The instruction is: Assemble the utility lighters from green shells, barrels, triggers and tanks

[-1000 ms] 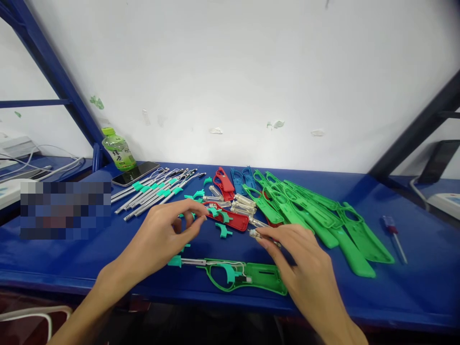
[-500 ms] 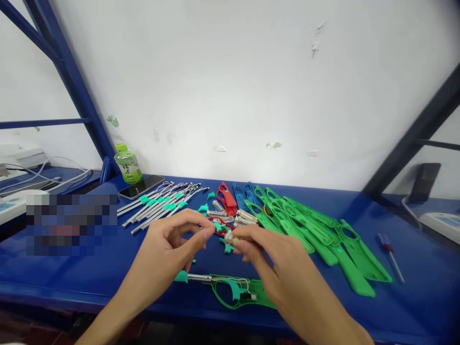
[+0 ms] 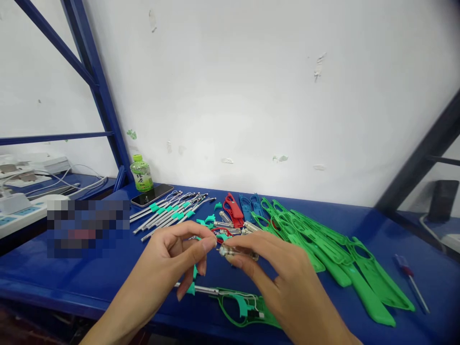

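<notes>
Between the thumb and fingers of my right hand (image 3: pixel 278 270) is a small clear lighter gas tank (image 3: pixel 224 250), its valve end turned to the left. My left hand (image 3: pixel 176 258) has thumb and index finger pinched together just by that valve; whatever is in the pinch is too small to name. Below the hands lies an open green lighter handle half (image 3: pixel 230 318), partly hidden by my right hand. A metal rod (image 3: pixel 204 289), a teal trigger (image 3: pixel 243 306) and thin wires lie in it.
Metal rods with teal pieces (image 3: pixel 168 213) lie behind left, near a phone (image 3: pixel 153 195) and bottle (image 3: pixel 141 175). Red (image 3: pixel 234 211), blue (image 3: pixel 251 206) and green handle shells (image 3: pixel 316 239) spread to the right. A screwdriver (image 3: pixel 411 282) lies far right.
The view has shifted, so the table appears lower and further right. My right hand has turned the gas tank, showing more of its clear body. My left fingers remain pinched close to its valve.
</notes>
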{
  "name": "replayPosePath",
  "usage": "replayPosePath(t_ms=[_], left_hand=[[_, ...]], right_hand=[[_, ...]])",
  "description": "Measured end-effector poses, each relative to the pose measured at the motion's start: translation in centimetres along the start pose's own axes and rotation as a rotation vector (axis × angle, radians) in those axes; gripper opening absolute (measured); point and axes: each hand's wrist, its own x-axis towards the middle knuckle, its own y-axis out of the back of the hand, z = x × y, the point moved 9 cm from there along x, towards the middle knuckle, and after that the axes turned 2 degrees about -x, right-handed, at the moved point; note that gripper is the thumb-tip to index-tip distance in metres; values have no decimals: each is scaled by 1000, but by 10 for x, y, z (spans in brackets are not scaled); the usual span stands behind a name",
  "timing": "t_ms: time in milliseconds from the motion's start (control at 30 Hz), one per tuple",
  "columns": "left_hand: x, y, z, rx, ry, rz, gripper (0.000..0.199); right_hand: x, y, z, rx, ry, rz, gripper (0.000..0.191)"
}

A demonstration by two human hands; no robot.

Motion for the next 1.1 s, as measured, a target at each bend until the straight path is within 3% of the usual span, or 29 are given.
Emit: replayPosePath(t_ms=[433, 567, 800, 933, 1100], left_hand=[[-8, 0, -8, -38, 88, 17, 48], [-4, 1, -12, -42, 32, -21, 45], [-6, -3, 1, -4, -89, -72, 28], [-11, -5, 3, 67, -134, -55, 33], [-8, -9, 4, 71, -173, -68, 33]], right_hand=[[2, 7, -5, -57, 78, 31, 17], [2, 5, -5, -53, 82, 20, 17], [3, 0, -3, -56, 90, -32, 19], [1, -4, -1, -52, 88, -92, 32], [1, -2, -3, -103, 109, -103, 30]])
